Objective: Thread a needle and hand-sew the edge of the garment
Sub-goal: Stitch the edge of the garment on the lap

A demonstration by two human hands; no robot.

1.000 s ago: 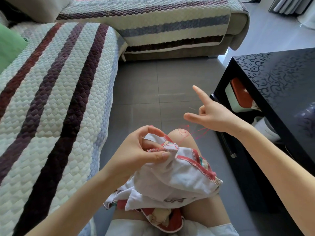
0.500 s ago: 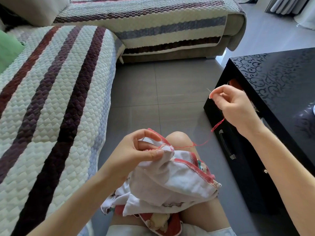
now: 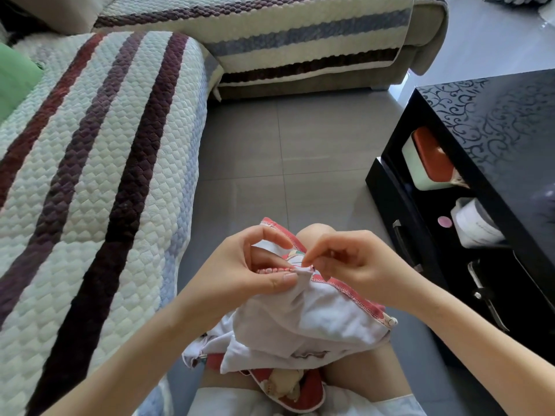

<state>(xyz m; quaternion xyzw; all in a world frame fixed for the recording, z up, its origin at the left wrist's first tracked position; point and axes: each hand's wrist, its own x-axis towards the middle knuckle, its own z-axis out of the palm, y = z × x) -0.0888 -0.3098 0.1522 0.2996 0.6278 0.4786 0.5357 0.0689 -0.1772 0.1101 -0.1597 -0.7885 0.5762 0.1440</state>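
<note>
Needle unseen where left hand (image 3: 240,267), right hand (image 3: 356,262) pinch garment (image 3: 315,321)

Pale, near-white shorts (image 3: 228,399) are being worn, their hem being seen across both thighs at the bottom edge of the view. A faint bluish tint is being picked up in the cloth towards the right side. Beyond the hem the legs are being shown bare, with one knee (image 3: 315,234) in sight. The left forearm (image 3: 144,349) and the right forearm (image 3: 465,334) are likewise being shown uncovered, from the edge of the view down to the wrist. On the left hand (image 3: 240,271) a thumbnail (image 3: 289,277) is being worn short and neatly trimmed. The nails of the right hand (image 3: 354,262) are being seen too small to be judged.
</note>
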